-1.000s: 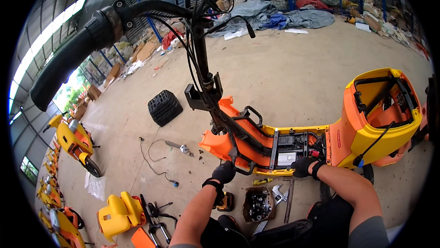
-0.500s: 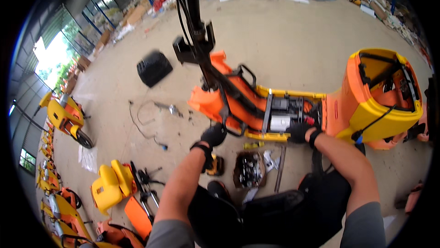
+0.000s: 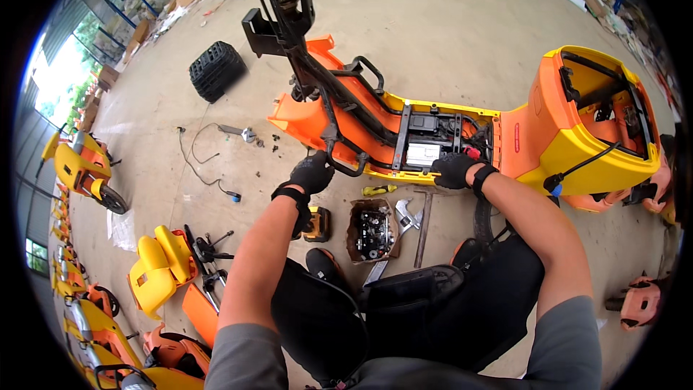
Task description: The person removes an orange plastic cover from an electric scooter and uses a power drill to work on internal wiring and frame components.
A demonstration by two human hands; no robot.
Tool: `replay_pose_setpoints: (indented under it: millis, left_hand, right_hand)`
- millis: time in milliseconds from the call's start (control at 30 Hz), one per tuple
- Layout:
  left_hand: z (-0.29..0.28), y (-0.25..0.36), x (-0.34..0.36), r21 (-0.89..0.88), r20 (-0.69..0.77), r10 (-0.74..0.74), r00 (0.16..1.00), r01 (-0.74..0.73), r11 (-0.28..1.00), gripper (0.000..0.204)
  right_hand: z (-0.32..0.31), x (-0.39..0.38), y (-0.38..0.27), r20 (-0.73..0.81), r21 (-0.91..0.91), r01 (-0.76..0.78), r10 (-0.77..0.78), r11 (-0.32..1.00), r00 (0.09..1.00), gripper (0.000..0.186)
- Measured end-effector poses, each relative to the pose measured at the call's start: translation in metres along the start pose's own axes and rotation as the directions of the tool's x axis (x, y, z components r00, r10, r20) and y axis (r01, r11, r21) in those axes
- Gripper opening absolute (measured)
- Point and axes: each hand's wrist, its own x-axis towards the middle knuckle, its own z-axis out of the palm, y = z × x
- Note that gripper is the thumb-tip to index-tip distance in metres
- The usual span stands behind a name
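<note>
Orange-yellow scooter body (image 3: 462, 123) lies on concrete floor (image 3: 447, 36), 12 o'clock from person. Left hand (image 3: 312, 172), gloved, fingers curled round black frame tube (image 3: 345, 166). Right hand (image 3: 453, 170), gloved, fingers closed on yellow deck edge. Parts box (image 3: 372, 230), wrench (image 3: 404, 215) at 6 o'clock of deck.

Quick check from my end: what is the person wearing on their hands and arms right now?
Both the left hand and the right hand wear black work gloves closed by black wrist straps. The forearms are bare between gloves and sleeves. Short grey T-shirt sleeves cover the upper arms. No markings or cables show on the gloves.
</note>
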Motion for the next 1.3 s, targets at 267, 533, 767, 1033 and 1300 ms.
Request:
replay_pose_setpoints:
  millis: [267,533,767,1033,1300]
  left_hand:
    - [-0.002,0.004,-0.002,0.006,0.001,0.017,1.000,-0.017,1.000,0.028]
    - [-0.007,0.001,-0.006,-0.002,0.002,0.034,0.999,-0.034,0.999,0.032]
    - [-0.003,0.003,0.001,0.037,0.016,0.012,1.000,-0.012,0.999,0.031]
    - [0.001,0.000,0.001,0.064,-0.025,0.054,0.998,-0.052,0.997,0.030]
    - [-0.004,0.007,-0.001,0.100,0.013,-0.011,1.000,0.009,0.995,0.033]
  right_hand:
    - [0.015,0.010,0.012,0.027,-0.006,-0.033,0.033,0.999,0.999,0.043]
    - [-0.004,0.000,-0.007,0.061,0.033,-0.046,0.044,0.998,0.997,0.044]
    - [-0.009,-0.008,-0.007,0.086,0.030,-0.100,0.097,0.995,0.992,0.044]
    - [0.004,0.002,-0.005,0.001,0.009,-0.009,0.009,1.000,1.000,0.042]
    - [0.002,0.001,-0.001,-0.013,0.025,-0.025,0.025,0.999,1.000,0.039]
